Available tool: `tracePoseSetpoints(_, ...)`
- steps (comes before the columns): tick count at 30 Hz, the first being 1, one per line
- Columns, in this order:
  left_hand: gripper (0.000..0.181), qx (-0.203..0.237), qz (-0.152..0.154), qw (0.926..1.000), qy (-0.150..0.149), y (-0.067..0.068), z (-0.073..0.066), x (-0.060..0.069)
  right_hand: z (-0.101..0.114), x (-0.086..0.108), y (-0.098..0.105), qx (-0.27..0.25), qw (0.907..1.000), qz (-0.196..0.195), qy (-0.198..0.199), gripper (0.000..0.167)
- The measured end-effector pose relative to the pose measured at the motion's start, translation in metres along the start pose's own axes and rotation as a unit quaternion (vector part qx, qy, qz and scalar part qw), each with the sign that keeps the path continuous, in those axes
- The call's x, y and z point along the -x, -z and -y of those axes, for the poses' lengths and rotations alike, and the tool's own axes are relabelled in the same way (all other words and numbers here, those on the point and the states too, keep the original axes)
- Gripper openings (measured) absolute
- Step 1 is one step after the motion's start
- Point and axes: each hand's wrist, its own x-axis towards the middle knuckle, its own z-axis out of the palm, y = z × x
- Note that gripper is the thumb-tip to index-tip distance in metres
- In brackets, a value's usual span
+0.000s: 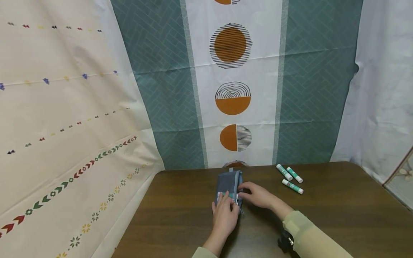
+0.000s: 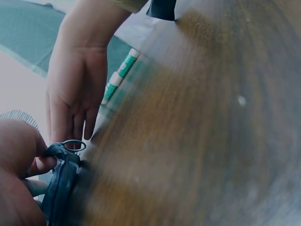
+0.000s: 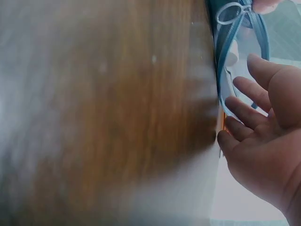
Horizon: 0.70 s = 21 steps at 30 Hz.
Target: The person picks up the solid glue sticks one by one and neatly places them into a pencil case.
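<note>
A blue-grey zip pouch lies on the wooden table, its zipped side turned right and spread apart. My left hand rests over its near part and grips the edge beside the zip pull. Under those fingers shows a green-and-white glue stick; whether it lies wholly inside the pouch I cannot tell. In the right wrist view, a white cap is visible within the opening. Beside that opening is my right hand, fingers loosely extended and holding nothing.
Three more glue sticks lie toward the back right: one on the left, one beside it and one nearer. A patterned cloth hangs behind the table. A black device sits at the right wrist.
</note>
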Motion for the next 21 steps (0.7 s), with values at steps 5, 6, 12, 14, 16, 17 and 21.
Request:
tracePoseSetpoints(5,0.019,-0.002,-0.003,1.0000,0.000,0.001,-0.002,0.000,0.001,0.007,0.009,0.024,0.9992,-0.017,-0.027,0.042)
tracePoseSetpoints(6,0.019,-0.003,-0.003,1.0000,0.001,0.001,-0.001,0.000,-0.001,0.009,0.011,0.026,0.9990,-0.022,-0.030,0.042)
tracePoseSetpoints(12,0.020,-0.002,-0.008,1.0000,0.000,0.001,-0.001,0.001,0.000,0.025,0.027,0.040,0.9971,-0.050,-0.041,0.046)
tracePoseSetpoints(14,0.020,-0.002,-0.009,1.0000,0.001,0.000,-0.001,0.001,-0.002,0.031,0.032,0.048,0.9960,-0.060,-0.045,0.048)
tracePoseSetpoints(16,0.020,-0.001,-0.009,1.0000,0.002,0.000,-0.001,0.000,-0.005,0.037,0.037,0.051,0.9950,-0.070,-0.050,0.050)
tracePoseSetpoints(17,0.020,0.000,-0.010,0.9999,0.001,-0.001,-0.001,0.000,-0.006,0.040,0.040,0.052,0.9946,-0.075,-0.051,0.051)
tracePoseSetpoints(21,0.020,0.003,-0.015,0.9999,-0.006,-0.001,-0.001,0.000,-0.009,0.053,0.048,0.055,0.9924,-0.093,-0.059,0.051)
